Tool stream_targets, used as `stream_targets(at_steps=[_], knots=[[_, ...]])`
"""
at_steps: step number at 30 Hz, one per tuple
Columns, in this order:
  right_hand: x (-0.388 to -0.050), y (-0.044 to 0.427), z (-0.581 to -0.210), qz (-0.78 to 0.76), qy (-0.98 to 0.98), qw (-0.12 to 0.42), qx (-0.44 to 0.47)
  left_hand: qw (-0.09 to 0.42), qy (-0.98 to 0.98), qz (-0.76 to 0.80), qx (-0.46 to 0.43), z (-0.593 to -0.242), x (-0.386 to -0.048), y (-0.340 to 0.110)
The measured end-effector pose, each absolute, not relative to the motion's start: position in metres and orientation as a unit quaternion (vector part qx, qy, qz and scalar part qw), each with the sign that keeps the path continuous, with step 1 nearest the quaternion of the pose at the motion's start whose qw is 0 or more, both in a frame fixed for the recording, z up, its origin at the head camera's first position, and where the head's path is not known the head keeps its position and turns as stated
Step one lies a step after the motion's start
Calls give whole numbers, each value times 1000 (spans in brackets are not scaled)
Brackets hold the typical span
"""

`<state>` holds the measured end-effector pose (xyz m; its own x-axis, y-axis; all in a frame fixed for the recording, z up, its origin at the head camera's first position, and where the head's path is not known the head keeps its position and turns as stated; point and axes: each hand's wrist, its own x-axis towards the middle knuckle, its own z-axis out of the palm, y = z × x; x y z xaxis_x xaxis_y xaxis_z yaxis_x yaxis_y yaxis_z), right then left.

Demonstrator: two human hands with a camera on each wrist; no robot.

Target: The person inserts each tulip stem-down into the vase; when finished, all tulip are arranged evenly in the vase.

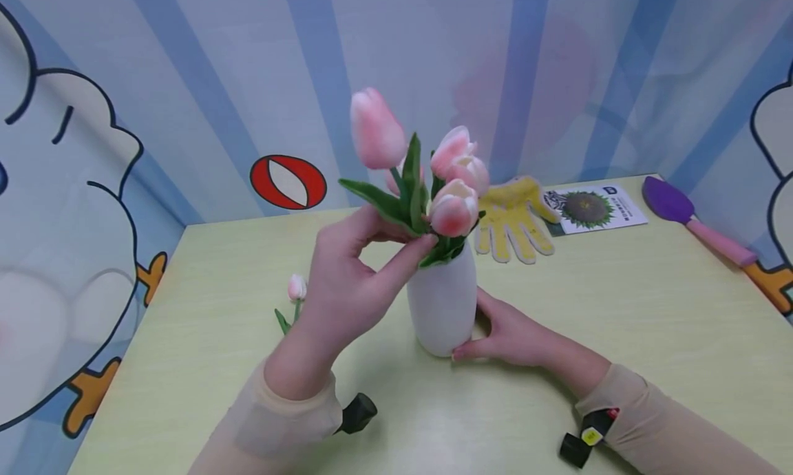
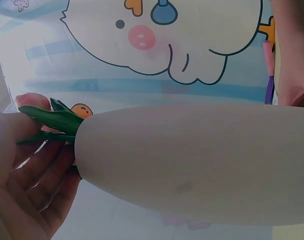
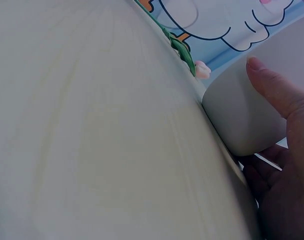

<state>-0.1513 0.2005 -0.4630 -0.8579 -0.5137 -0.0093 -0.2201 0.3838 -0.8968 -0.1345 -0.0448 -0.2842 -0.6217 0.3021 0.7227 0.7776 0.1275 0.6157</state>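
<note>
A white vase [image 1: 441, 310] stands upright on the table, with several pink-and-white tulips [image 1: 455, 208] in its mouth. My left hand [image 1: 350, 286] is at the rim, pinching one tulip [image 1: 376, 131] low among its green leaves; its bloom rises above the others. Whether that stem's lower end is inside the vase is hidden. In the left wrist view, the fingers curl around green leaves [image 2: 56, 119] beside the vase mouth. Low on the vase's right side, my right hand [image 1: 511, 332] grips it, thumb in front. The right wrist view shows thumb and fingers around the base [image 3: 242, 120].
Another tulip [image 1: 297, 288] lies on the table, partly behind the left forearm. Behind the vase are a yellow glove [image 1: 517, 217] and a card with a plant picture [image 1: 601, 208]. A purple-headed tool with a pink handle [image 1: 719, 241] lies at the back right, near the patterned backdrop [image 1: 421, 41].
</note>
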Motion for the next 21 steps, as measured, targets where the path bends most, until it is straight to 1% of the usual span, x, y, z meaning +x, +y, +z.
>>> stream_targets(at_steps=[5, 13, 18, 21], knots=[[-151, 200, -463, -507, 821, 141, -224, 230, -732, -523, -372, -287, -133, -45], [-150, 201, -462, -503, 823, 142, -222, 246, -727, -510, -390, -290, -135, -44], [-151, 201, -463, -504, 822, 145, -220, 265, -725, -503, -389, -291, -136, -45], [-152, 201, -464, -509, 819, 147, -219, 267, -730, -497, -386, -292, -135, -44]])
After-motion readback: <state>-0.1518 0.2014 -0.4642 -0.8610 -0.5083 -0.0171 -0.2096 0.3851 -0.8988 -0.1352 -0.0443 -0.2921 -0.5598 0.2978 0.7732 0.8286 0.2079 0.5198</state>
